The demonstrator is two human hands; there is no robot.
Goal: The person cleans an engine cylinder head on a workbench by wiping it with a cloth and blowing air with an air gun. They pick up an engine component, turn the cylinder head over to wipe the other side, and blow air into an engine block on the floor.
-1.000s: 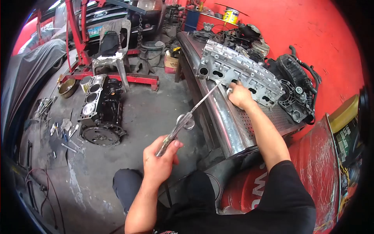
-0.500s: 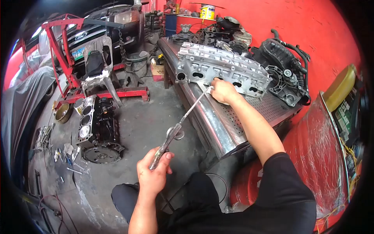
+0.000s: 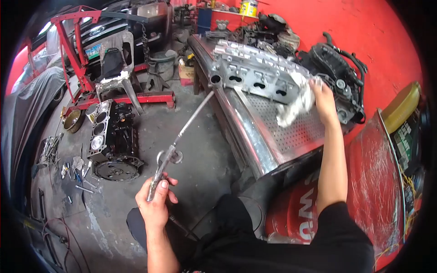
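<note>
Cylinder head (image 3: pixel 255 75) sat on the perforated metal bench (image 3: pixel 296 134). Right hand (image 3: pixel 322 98), fingers bunched tight, gripped a white cloth (image 3: pixel 302 100) before the head's right end; motion blur there, so whether cloth met metal couldn't be told. Left hand (image 3: pixel 157 200), curled firmly, held a slim metal gun (image 3: pixel 167 159) pointing toward the head's left end. Step in hand looked like wiping the head; the next move called for a sure hold on the cloth and the gun kept off the casting. Head silvery, ribbed, oval-ported; cloth limp, crumpled. Left of the head, on the floor (image 3: pixel 200 173), stood a black-sided, round-bored engine block (image 3: pixel 111 132).
</note>
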